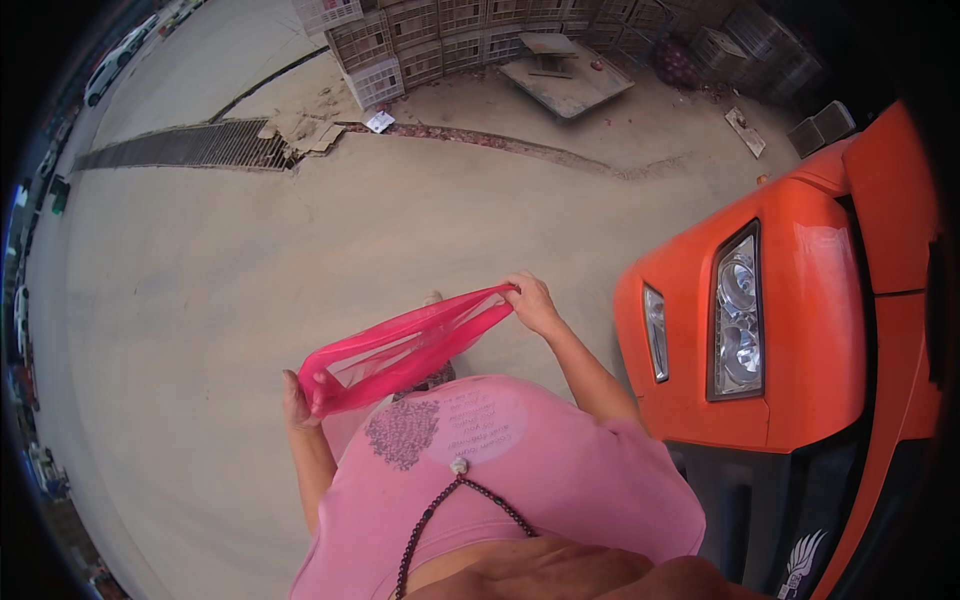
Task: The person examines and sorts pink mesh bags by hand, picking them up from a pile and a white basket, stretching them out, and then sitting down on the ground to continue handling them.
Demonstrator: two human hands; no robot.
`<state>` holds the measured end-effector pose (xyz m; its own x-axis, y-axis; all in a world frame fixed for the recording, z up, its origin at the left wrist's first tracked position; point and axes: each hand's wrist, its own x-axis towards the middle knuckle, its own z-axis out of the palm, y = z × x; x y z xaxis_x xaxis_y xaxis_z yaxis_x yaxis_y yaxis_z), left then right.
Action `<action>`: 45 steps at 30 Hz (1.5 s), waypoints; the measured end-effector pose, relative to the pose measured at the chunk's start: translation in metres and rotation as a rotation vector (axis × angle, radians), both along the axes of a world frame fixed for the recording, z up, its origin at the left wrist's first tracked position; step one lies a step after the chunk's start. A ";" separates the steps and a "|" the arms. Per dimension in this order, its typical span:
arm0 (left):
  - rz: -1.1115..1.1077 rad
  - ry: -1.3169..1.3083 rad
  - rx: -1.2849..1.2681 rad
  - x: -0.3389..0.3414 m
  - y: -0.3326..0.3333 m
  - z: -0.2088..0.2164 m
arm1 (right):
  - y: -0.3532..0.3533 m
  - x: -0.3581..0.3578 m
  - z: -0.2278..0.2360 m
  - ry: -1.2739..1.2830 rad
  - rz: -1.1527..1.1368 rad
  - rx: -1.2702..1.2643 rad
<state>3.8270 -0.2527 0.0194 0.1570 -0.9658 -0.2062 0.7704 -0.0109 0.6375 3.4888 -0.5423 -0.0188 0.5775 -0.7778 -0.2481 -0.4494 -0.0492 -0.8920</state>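
A bright pink see-through mesh bag (400,340) is stretched in front of my body, its rim pulled into a long loop. My left hand (298,400) holds the lower left end, some of its fingers showing through the sheer mesh. At the upper right end, my right hand (532,302) is closed on the rim, higher and farther out than the left. The middle of the bag hangs between both hands above the pale concrete ground. Part of a shoe (432,298) shows just beyond it.
An orange truck front with a headlight (738,315) stands close on my right. Far ahead are stacked crates (440,45), a low flat platform (565,85) and red mesh sacks (676,62). A drain grate (190,148) with torn cardboard (305,132) lies far left.
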 end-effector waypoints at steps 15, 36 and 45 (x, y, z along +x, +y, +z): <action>-0.051 0.395 -0.033 0.094 -0.474 -0.001 | -0.204 0.051 0.084 -0.314 0.058 0.795; -0.651 -0.766 0.375 0.096 -0.872 -0.021 | -0.716 0.046 0.010 -0.697 -0.883 0.257; -0.069 0.666 -0.217 0.179 -1.061 -0.087 | -0.915 0.119 0.001 -0.711 -0.234 1.056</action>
<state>4.0059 -1.3137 -0.0672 0.0016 -0.9992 -0.0388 0.9997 0.0007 0.0235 3.6075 -1.4577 -0.0180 0.7129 -0.4946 -0.4972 0.2342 0.8361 -0.4960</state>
